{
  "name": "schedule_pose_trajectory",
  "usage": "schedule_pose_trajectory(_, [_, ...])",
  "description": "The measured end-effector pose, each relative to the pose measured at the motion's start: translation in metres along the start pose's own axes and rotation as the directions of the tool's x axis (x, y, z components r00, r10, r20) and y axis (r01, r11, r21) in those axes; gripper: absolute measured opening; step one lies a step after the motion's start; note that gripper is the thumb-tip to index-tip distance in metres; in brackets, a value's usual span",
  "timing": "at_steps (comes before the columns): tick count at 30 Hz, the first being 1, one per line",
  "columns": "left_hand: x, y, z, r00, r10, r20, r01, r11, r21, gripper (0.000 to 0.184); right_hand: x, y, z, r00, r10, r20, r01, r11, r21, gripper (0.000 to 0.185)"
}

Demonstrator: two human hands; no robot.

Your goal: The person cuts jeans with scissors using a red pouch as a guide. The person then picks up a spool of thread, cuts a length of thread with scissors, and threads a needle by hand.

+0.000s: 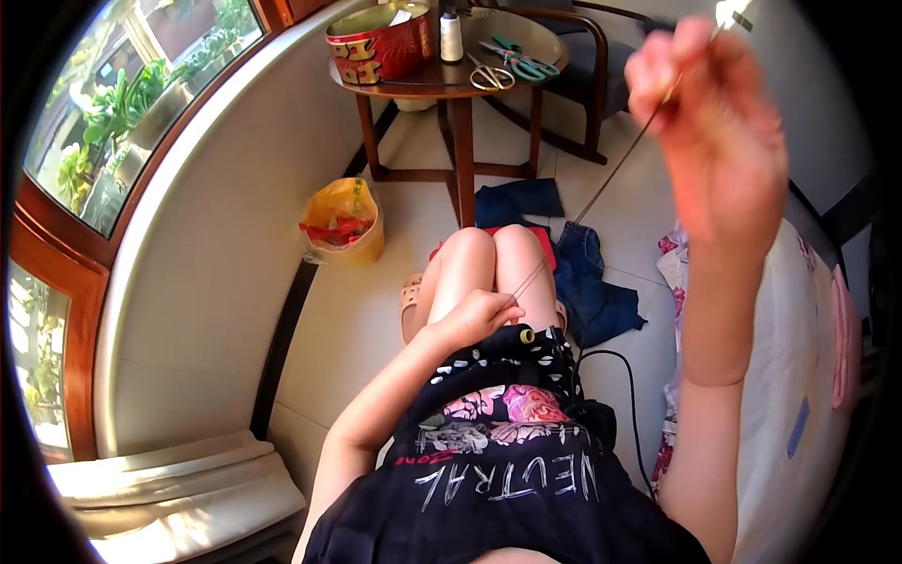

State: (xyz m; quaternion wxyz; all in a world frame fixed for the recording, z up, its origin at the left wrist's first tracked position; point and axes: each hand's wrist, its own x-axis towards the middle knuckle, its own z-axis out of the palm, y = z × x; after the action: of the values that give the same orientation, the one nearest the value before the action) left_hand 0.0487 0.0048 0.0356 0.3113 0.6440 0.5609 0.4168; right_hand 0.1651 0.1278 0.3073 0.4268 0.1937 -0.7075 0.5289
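A long dark thread [613, 177] stretches taut between my two hands, slanting from the upper right down to my lap. My right hand [712, 132] is raised high, blurred, with its fingers pinched on the thread. Low over my thighs, my left hand [481, 316] is closed around the thread's lower stretch. Just below it lies a dark spool with a yellow end [527, 336], resting on my black skirt with white dots [550, 357]. Whether a needle is in my right fingers is too blurred to tell.
Ahead, a round wooden table [413, 91] bears a red tin [381, 47], a white thread spool [451, 39], gold-handled scissors [492, 75] and teal-handled cutters [526, 64]. Denim pieces [597, 291] lie on the floor. A yellow bag-lined bin [362, 226] is left; a bed [789, 376] is right.
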Motion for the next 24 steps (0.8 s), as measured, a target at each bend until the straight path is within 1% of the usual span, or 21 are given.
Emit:
schedule_pose_trajectory(2, [-0.002,-0.004,0.0,0.998,-0.062,0.033,0.063,0.998,-0.022,0.021,0.029,-0.016,-0.01,0.998,-0.023,0.061,0.026,0.998,-0.051,0.012])
schedule_pose_trajectory(3, [-0.001,-0.002,0.0,0.997,-0.07,0.028,0.071,0.996,-0.056,0.021,0.036,-0.019,-0.006,1.0,-0.013,0.025,0.015,0.999,-0.048,0.01])
schedule_pose_trajectory(4, [0.001,-0.002,-0.002,0.994,-0.099,0.052,0.102,0.994,-0.044,0.02,0.043,-0.019,0.003,1.0,-0.005,-0.012,0.005,0.999,-0.045,0.009])
schedule_pose_trajectory(6, [0.006,0.004,-0.003,0.996,-0.08,0.043,0.084,0.993,-0.084,0.019,0.058,-0.022,0.006,0.999,0.017,-0.043,-0.021,0.997,-0.077,0.008])
schedule_pose_trajectory(7, [0.008,0.009,-0.006,0.996,-0.073,0.05,0.075,0.995,-0.059,0.019,0.07,-0.023,0.003,0.999,0.028,-0.037,-0.032,0.993,-0.115,0.008])
schedule_pose_trajectory(8, [0.011,0.012,-0.008,0.994,-0.081,0.072,0.086,0.993,-0.081,0.019,0.078,-0.033,0.004,0.999,0.032,0.002,-0.032,0.996,-0.079,0.008])
schedule_pose_trajectory(10, [0.015,0.015,-0.007,0.992,-0.049,0.118,0.06,0.994,-0.088,0.019,0.093,-0.052,0.005,0.996,0.04,0.079,-0.04,0.999,-0.006,0.008])
schedule_pose_trajectory(11, [0.015,0.017,-0.002,0.995,0.097,0.011,-0.096,0.99,-0.102,0.022,0.107,-0.057,-0.001,0.998,-0.022,0.062,0.024,0.999,-0.034,0.008])
schedule_pose_trajectory(12, [0.015,0.017,-0.001,0.995,0.093,0.037,-0.09,0.993,-0.078,0.022,0.12,-0.063,-0.004,0.997,-0.058,0.049,0.063,0.993,-0.101,0.008])
schedule_pose_trajectory(13, [0.016,0.019,-0.003,0.995,0.09,0.037,-0.085,0.99,-0.115,0.022,0.132,-0.069,-0.007,0.995,-0.094,0.036,0.099,0.981,-0.168,0.008])
schedule_pose_trajectory(14, [0.017,0.022,-0.006,0.996,0.086,0.039,-0.079,0.985,-0.152,0.022,0.142,-0.071,-0.009,0.998,-0.07,0.01,0.071,0.982,-0.173,0.007])
schedule_pose_trajectory(15, [0.019,0.02,-0.009,0.995,0.095,0.026,-0.09,0.987,-0.132,0.022,0.152,-0.073,-0.01,0.999,-0.044,-0.018,0.04,0.983,-0.179,0.007])
schedule_pose_trajectory(16, [0.02,0.022,-0.012,0.997,0.07,0.042,-0.063,0.989,-0.136,0.021,0.157,-0.074,-0.011,0.999,-0.014,-0.048,0.005,0.983,-0.183,0.006])
schedule_pose_trajectory(17, [0.021,0.024,-0.016,0.997,0.045,0.055,-0.037,0.989,-0.14,0.021,0.16,-0.075,-0.006,0.993,-0.094,-0.077,0.074,0.97,-0.232,0.005])
schedule_pose_trajectory(19, [0.024,0.031,-0.027,0.997,-0.005,0.079,0.017,0.988,-0.151,0.02,0.171,-0.082,-0.006,0.99,-0.091,-0.106,0.067,0.974,-0.215,0.005])
schedule_pose_trajectory(22, [0.027,0.031,-0.026,0.989,0.147,0.03,-0.145,0.988,-0.058,0.02,0.199,-0.104,-0.023,0.977,-0.135,-0.164,0.097,0.971,-0.219,0.006])
schedule_pose_trajectory(23, [0.027,0.03,-0.025,0.983,0.175,0.052,-0.171,0.982,-0.073,0.019,0.21,-0.114,-0.031,0.97,-0.159,-0.184,0.115,0.967,-0.227,0.006])
schedule_pose_trajectory(24, [0.029,0.024,-0.023,0.987,0.125,0.097,-0.117,0.989,-0.086,0.02,0.219,-0.121,-0.037,0.966,-0.177,-0.19,0.127,0.96,-0.251,0.006])
